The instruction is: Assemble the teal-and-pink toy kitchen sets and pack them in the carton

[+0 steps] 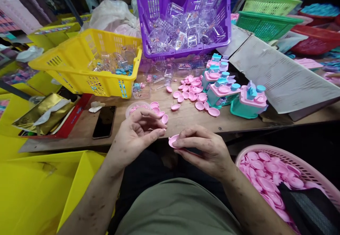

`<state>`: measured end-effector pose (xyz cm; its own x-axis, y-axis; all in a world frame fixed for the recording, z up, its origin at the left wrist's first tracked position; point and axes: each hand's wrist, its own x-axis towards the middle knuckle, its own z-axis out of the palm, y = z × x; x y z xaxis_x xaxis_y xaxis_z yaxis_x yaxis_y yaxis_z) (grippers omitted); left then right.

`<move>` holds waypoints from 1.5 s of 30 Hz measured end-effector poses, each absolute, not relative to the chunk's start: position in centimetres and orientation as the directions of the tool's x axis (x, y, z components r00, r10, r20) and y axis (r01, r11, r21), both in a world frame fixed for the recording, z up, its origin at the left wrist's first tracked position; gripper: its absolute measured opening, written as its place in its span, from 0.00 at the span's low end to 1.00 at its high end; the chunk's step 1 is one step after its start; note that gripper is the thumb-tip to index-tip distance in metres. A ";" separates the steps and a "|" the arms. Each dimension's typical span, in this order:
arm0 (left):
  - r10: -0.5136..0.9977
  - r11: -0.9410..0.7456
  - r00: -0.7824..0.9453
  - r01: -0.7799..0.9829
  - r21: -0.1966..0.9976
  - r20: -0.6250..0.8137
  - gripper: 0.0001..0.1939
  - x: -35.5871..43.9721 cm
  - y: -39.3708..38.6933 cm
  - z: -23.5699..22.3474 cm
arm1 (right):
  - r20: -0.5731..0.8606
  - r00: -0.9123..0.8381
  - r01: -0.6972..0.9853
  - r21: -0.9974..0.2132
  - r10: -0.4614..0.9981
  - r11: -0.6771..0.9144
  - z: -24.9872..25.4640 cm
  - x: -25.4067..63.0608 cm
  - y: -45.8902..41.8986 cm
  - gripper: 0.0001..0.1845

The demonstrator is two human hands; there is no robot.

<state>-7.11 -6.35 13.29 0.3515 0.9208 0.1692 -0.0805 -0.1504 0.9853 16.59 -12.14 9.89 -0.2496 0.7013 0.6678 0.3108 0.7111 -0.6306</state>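
Note:
My right hand pinches a small pink oval plastic dish with a little nub at its left end, just off the table's front edge. To the left, my left hand has thumb and forefinger pressed together on a tiny pale pink piece, mostly covered by the fingertips. The two hands are close but apart. Behind my left hand stands a round tub of tiny pink bits, with several pink dishes beside it. More pink dishes lie heaped farther back.
Pink-and-teal toy units stand at the right, by a grey-white box panel. A yellow crate and purple crate hold clear plastic packs. A phone lies left. A pink basket of pink parts is at lower right.

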 end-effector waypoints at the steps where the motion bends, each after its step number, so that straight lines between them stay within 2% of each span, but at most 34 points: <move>1: 0.914 -0.162 0.365 -0.067 0.984 0.176 0.17 -7.1 -6.5 13.3 | 0.672 -0.250 0.311 -0.626 0.697 0.715 10.0 16.6 -12.2 0.09; 4: 0.894 -0.168 0.416 -0.036 0.985 0.168 0.11 -7.2 -6.9 13.1 | 0.678 -0.245 0.317 -0.620 0.693 0.718 10.1 16.7 -12.3 0.09; 9: 0.898 -0.075 0.429 -0.059 0.995 0.093 0.07 -7.3 -7.4 13.0 | 0.665 -0.246 0.328 -0.628 0.705 0.706 10.0 16.9 -12.4 0.09; 15: 0.863 -0.180 0.480 0.006 0.984 0.155 0.05 -7.9 -7.5 13.3 | 0.657 -0.246 0.313 -0.642 0.713 0.700 9.8 17.0 -12.5 0.12; 18: 0.873 -0.214 0.451 0.008 0.977 0.187 0.05 -8.0 -7.7 13.4 | 0.648 -0.269 0.313 -0.641 0.712 0.701 9.9 17.1 -12.6 0.12; 21: 0.880 -0.215 0.439 0.029 0.976 0.180 0.05 -7.9 -7.9 13.4 | 0.644 -0.295 0.258 -0.657 0.705 0.708 10.1 17.2 -12.6 0.10; 23: 0.854 -0.246 0.478 0.027 0.969 0.204 0.04 -7.9 -7.9 13.4 | 0.635 -0.295 0.151 -0.707 0.714 0.691 10.1 17.2 -12.6 0.07; 25: 0.816 -0.309 0.516 0.008 0.951 0.261 0.02 -8.0 -8.0 13.5 | 0.588 -0.287 -0.028 -0.795 0.757 0.607 10.1 17.1 -12.7 0.02; 28: 0.738 -0.394 0.585 -0.032 0.919 0.336 0.02 -8.1 -8.1 13.9 | 0.423 -0.345 -0.331 -0.890 0.837 0.314 9.7 17.1 -13.0 0.09; 30: 0.670 -0.440 0.642 -0.060 0.896 0.372 0.03 -8.1 -8.2 14.3 | 0.330 -0.407 -0.465 -0.878 0.852 0.118 9.3 17.0 -13.2 0.13; 33: 0.619 -0.493 0.671 -0.072 0.867 0.408 0.04 -8.0 -8.5 14.6 | 0.278 -0.469 -0.583 -0.810 0.838 -0.058 8.6 16.5 -13.4 0.17; 39: 0.562 -0.578 0.638 -0.152 0.801 0.526 0.13 -7.2 -8.7 14.1 | 0.268 -0.488 -0.699 -0.690 0.831 -0.188 7.6 14.9 -13.5 0.28; 42: 0.548 -0.592 0.636 -0.163 0.789 0.543 0.11 -6.8 -8.5 13.8 | 0.228 -0.485 -0.691 -0.691 0.844 -0.211 7.2 14.6 -13.5 0.30; 45: 0.548 -0.594 0.646 -0.147 0.791 0.531 0.08 -6.5 -8.4 13.8 | 0.238 -0.490 -0.697 -0.685 0.839 -0.213 7.0 14.6 -13.4 0.28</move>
